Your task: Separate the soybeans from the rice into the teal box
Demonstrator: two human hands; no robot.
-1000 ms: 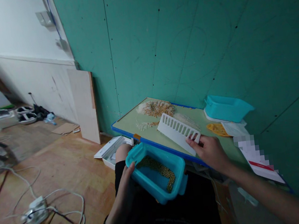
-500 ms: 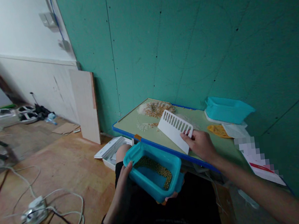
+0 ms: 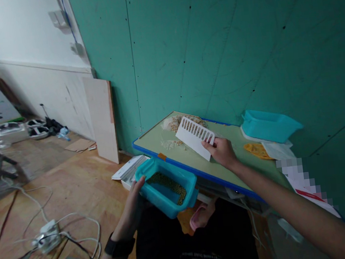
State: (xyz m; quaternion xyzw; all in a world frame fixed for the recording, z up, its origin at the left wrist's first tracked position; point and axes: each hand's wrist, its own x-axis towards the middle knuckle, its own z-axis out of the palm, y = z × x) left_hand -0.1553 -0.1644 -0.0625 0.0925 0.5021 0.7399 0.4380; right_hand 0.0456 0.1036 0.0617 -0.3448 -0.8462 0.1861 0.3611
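My left hand (image 3: 136, 196) grips the left end of a blue plastic container (image 3: 192, 181), which is held over my lap at the table's front edge. Small greenish beans (image 3: 169, 183) lie along its inside. A flat white slotted scraper (image 3: 194, 138) is in my right hand (image 3: 221, 151), gripped at its right end above the tabletop, slots toward the back. Behind the scraper, a heap of white grains and tan beans (image 3: 172, 123) rests on the table (image 3: 149, 142). A smaller scatter of grains (image 3: 169, 144) lies nearer the front.
A second blue container (image 3: 265, 127) stands at the table's right, beside a yellow-orange flat item (image 3: 257, 151) and white sheet (image 3: 279, 150). An open white box (image 3: 130, 169) is on the floor. Cables and a power strip (image 3: 49, 235) lie at left. A green wall (image 3: 164, 55) stands behind.
The blue container has moved left and slightly away from my body, uncovering a foot below. My right hand and the scraper have shifted a little left and up in the picture.
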